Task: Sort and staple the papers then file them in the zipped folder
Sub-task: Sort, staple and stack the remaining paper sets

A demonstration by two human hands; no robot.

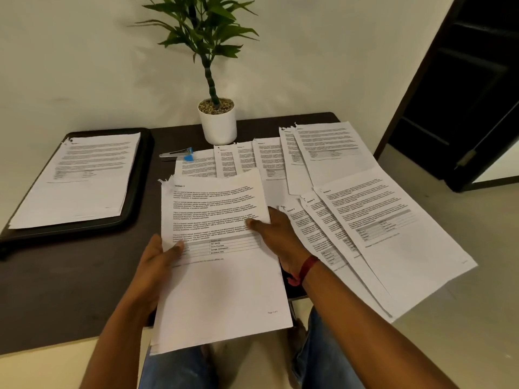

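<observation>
Nearest, the left hand [157, 265] and right hand [276, 234] pinch the side edges of a thin sheaf of papers [222, 276] over the table's [70, 290] near edge. Light and floppy, it probably needs both edges supported. Far left lies the black folder [141, 175], and the stapler [175, 154] is beyond.

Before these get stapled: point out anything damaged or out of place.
The held stack has a ragged, torn top-left corner, as do several loose sheets. The fanned sheets on the right overhang the table edge.
</observation>
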